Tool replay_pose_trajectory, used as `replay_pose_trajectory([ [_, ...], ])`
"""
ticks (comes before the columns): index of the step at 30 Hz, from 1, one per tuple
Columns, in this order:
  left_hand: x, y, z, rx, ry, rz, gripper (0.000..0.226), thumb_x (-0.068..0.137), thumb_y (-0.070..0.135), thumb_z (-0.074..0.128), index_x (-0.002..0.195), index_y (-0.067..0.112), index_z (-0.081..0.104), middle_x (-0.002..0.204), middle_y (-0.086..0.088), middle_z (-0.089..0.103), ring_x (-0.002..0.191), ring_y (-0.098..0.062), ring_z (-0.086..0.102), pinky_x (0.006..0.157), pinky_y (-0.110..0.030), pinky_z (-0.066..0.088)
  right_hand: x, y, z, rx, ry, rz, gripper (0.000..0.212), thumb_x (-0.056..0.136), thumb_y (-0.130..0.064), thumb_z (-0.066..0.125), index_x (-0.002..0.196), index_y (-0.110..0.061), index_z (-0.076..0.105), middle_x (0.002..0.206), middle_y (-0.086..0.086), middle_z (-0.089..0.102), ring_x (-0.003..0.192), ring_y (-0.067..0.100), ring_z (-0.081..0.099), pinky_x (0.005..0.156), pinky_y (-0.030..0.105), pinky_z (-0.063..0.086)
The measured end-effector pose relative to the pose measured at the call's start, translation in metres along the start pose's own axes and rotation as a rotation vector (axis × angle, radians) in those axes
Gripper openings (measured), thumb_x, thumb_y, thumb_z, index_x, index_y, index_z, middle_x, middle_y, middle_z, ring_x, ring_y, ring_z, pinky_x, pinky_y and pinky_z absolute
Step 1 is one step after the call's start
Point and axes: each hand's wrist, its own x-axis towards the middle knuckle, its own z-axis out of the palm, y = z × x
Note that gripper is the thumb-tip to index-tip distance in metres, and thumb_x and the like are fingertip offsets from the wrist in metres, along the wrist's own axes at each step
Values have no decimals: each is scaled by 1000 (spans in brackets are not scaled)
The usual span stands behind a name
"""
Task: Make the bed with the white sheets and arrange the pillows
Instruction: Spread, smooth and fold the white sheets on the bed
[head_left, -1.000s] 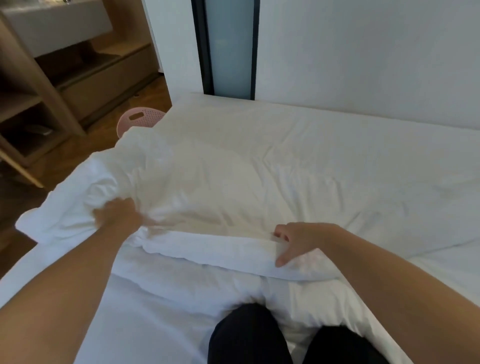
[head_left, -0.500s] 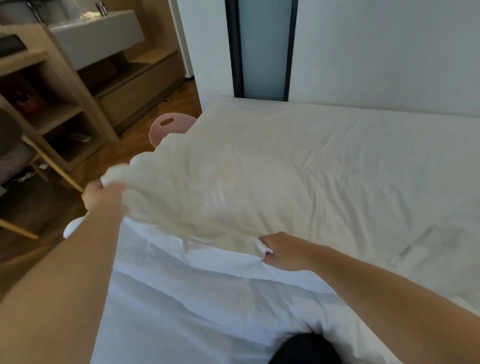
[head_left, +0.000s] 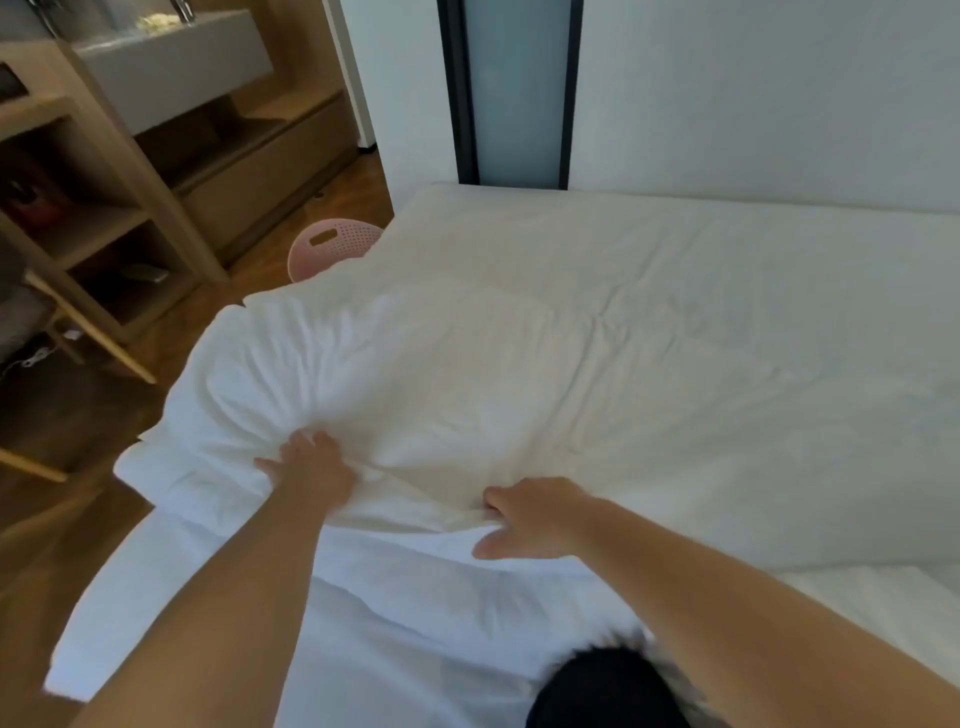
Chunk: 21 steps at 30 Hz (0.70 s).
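**Step in hand:** spreading the crumpled off-white fabric cover (head_left: 519, 364) over the white-sheeted mattress (head_left: 405, 613). The cover lies across the bed, with its bunched corner just on the camera side of the pink perforated plastic stool (head_left: 337, 244).

**Grip:**
- The left hand (head_left: 311, 467) grips a gathered fold, and creases radiate from it.
- The right hand (head_left: 530, 519), farther from the stool, pinches the cover's near edge.

**Next move, by judgement:** raise both hands together and draw the edge straight, keeping the fabric taut so the bunching releases.

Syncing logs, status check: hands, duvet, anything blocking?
Left hand grips bunched duvet. Right hand pinches its near edge. Pink stool beside bed, not blocking.
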Motion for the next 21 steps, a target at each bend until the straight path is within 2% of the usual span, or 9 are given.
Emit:
replay_pose_trajectory([
  [3, -15, 48, -33, 13, 25, 104, 71, 94, 33, 46, 151, 6, 14, 154, -12, 22, 140, -30, 28, 115, -56, 19, -32, 56, -31, -32, -117, 156, 56, 88, -75, 39, 102, -24, 57, 111, -1, 60, 97, 20, 52, 82, 34, 37],
  [6, -49, 115, -52, -4, 124, 423, 59, 95, 28, 44, 149, 12, 24, 157, -10, 22, 140, -28, 30, 115, -50, 21, -73, 135, -41, -65, -146, 352, 70, 90, -75, 25, 123, -25, 60, 133, -2, 57, 122, 22, 51, 101, 40, 34],
  [9, -94, 195, -50, -95, 72, 828, 48, 98, 38, 42, 141, 16, 38, 149, -6, 35, 132, -27, 40, 107, -41, 34, -124, 210, -37, -259, -148, 497, 48, 101, -52, 29, 135, -28, 53, 144, -4, 49, 136, 19, 40, 115, 52, 14],
  [12, -148, 270, -44, -332, -123, 1058, 40, 95, 55, 40, 104, 20, 57, 112, -5, 58, 101, -26, 55, 82, -37, 42, -179, 264, -30, -457, -145, 561, 33, 97, -31, 39, 127, -29, 52, 131, -7, 57, 132, 15, 43, 114, 62, -2],
  [13, -165, 291, -43, -384, -176, 1095, 44, 93, 60, 41, 100, 20, 58, 104, -4, 59, 96, -26, 56, 79, -38, 42, -195, 274, -29, -536, -136, 578, 33, 94, -28, 40, 124, -29, 53, 125, -8, 59, 128, 15, 46, 114, 61, 1],
  [15, -197, 327, -41, -419, -321, 1115, 60, 84, 70, 47, 121, 24, 55, 119, 3, 58, 109, -21, 56, 85, -35, 43, -226, 283, -33, -648, -122, 590, 27, 91, -27, 40, 111, -31, 57, 117, -8, 63, 115, 16, 54, 109, 50, 19],
  [17, -223, 350, -45, -367, -341, 1166, 66, 78, 70, 57, 130, 29, 49, 122, 9, 54, 112, -17, 54, 85, -30, 41, -254, 284, -43, -674, -47, 578, 20, 90, -28, 37, 93, -28, 57, 106, -4, 67, 99, 18, 61, 93, 35, 32],
  [19, -245, 362, -52, -304, -229, 1291, 40, 81, 55, 64, 109, 28, 55, 104, 11, 58, 98, -16, 56, 76, -29, 42, -277, 277, -45, -665, 15, 609, 27, 89, -31, 37, 94, -23, 63, 104, 1, 68, 96, 22, 64, 84, 29, 43],
  [21, -262, 362, -51, -127, -97, 1422, 19, 84, 37, 63, 96, 25, 53, 96, 7, 60, 94, -19, 57, 71, -30, 42, -297, 267, -23, -565, -25, 644, 35, 90, -34, 39, 107, -19, 66, 112, 5, 66, 103, 26, 63, 80, 29, 44],
])
